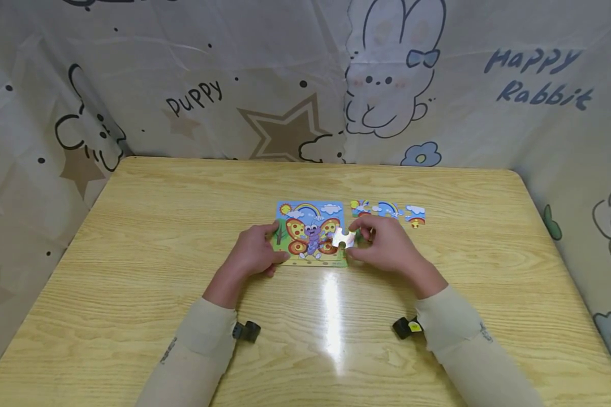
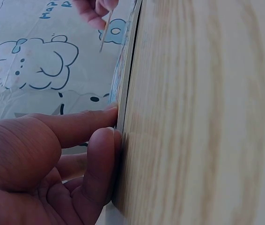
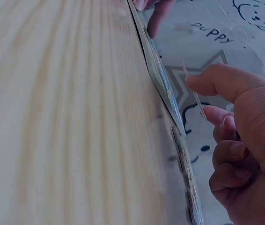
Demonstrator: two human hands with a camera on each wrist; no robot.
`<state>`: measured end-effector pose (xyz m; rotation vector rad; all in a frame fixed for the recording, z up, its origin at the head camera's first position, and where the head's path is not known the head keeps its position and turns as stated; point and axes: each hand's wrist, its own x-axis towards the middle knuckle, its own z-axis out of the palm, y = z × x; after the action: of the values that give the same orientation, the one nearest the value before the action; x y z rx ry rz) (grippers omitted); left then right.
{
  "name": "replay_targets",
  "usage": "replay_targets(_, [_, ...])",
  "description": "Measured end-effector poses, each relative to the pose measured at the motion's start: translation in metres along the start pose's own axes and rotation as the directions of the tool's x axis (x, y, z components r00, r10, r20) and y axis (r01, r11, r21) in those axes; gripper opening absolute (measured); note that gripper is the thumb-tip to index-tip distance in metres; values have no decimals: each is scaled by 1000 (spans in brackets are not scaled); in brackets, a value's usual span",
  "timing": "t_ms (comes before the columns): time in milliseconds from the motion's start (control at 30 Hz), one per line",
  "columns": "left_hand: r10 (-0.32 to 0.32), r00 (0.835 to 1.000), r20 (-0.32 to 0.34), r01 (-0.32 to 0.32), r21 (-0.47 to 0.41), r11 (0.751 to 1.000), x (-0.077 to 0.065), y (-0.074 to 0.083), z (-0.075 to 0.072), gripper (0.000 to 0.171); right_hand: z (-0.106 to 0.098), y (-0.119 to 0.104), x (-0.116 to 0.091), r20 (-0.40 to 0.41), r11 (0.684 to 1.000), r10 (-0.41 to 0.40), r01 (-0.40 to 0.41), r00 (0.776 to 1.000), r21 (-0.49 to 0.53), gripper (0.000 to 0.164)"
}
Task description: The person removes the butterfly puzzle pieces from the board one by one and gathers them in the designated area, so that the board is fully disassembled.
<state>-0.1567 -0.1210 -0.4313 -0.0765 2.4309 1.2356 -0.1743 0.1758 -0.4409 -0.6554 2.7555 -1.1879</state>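
A butterfly picture puzzle board lies flat on the table in the head view. My left hand grips its left edge, the thumb over the lower left corner. Over the board's right side, my right hand pinches a puzzle piece between thumb and index finger, a pale shiny face showing. In the right wrist view this puzzle piece is tilted, raised above the board. Its other fingers curl in toward the palm. The left wrist view shows left fingertips right at the board's rim.
Several loose puzzle pieces lie to the right of the board, some partly behind the right hand. The wooden table reaches back to a printed cloth that hangs behind and at both sides. Dark wrist cameras sit by both sleeves.
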Motion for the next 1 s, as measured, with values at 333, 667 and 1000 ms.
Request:
replay_targets(333, [6,1000,5,-6,7,1000,0,0,0,83,-23,20,-18,1,999,30,-30,1000,40,36])
replay_targets(667, [5,1000,4,-5,22,1000,0,0,0,83,-43,44,-37,-40,998,45,-43,998,48,33])
replay_targets(1000, [5,1000,4,-5,21,1000,0,0,0,83,-65,65,-52,-48,990,132,-129,990,55,31])
